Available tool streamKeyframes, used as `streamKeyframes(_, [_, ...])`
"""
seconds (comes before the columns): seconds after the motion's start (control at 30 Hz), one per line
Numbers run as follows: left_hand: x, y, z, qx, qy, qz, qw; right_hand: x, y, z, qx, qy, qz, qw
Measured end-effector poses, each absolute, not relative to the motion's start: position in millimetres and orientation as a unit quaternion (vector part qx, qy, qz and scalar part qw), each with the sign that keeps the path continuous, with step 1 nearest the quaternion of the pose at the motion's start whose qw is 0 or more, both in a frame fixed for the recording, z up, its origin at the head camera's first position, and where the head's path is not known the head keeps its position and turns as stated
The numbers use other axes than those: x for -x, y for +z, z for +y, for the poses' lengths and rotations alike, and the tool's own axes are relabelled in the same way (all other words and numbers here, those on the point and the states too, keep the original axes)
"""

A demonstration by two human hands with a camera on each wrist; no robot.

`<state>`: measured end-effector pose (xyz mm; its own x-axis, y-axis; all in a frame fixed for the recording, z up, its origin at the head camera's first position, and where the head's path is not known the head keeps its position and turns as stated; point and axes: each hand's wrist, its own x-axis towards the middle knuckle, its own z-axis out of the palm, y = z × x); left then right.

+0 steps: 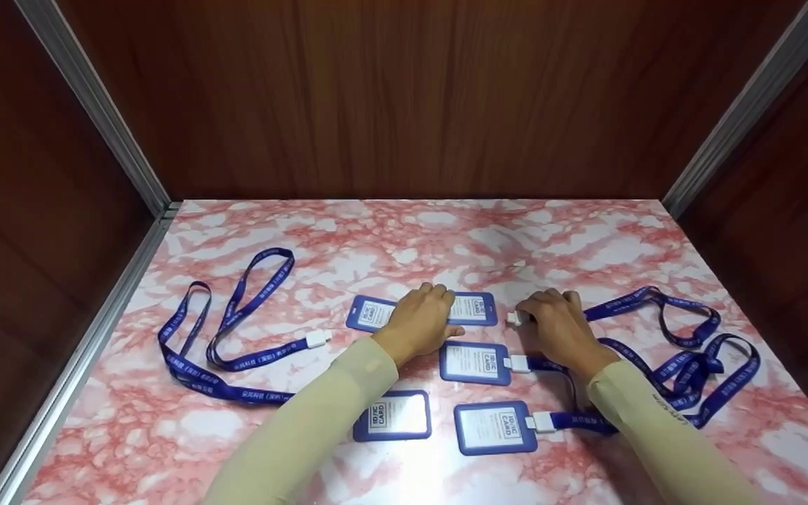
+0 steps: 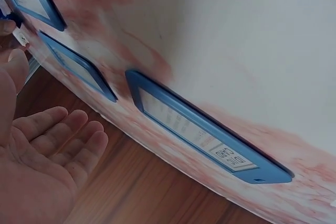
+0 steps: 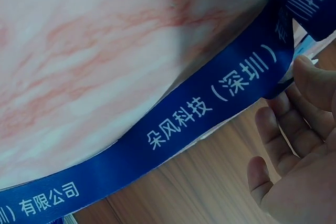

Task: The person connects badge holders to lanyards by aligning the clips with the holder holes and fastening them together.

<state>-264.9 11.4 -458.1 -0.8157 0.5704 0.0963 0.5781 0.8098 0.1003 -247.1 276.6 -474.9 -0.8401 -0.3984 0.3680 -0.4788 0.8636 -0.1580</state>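
Observation:
My left hand (image 1: 421, 319) hovers over or rests between two blue-framed badge holders, one at the upper left (image 1: 369, 315) and one at the upper right (image 1: 474, 310). Its fingers are loosely bent with nothing between them in the left wrist view; contact with a holder cannot be told. My right hand (image 1: 555, 326) pinches a blue lanyard (image 3: 210, 98) close to its white clip (image 1: 514, 318). That clip points at the upper right holder, with a small gap between them. Behind the right hand the strap (image 1: 621, 304) trails rightward.
Below lie a middle holder (image 1: 470, 363) and a lower right holder (image 1: 492, 429), each joined to a lanyard clip. A lower left holder (image 1: 407, 415) is partly behind the left sleeve. Another lanyard (image 1: 260, 359) loops at left. Wood-grain panels (image 1: 404, 98) enclose the marbled table (image 1: 418, 242).

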Motion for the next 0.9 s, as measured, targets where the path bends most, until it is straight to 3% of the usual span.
streamKeyframes(0.9, [277.9,-469.4,15.1,0.272,-0.049,-0.961,-0.002,246.3,-476.6,277.0,-0.226,0.124,-0.953,0.158])
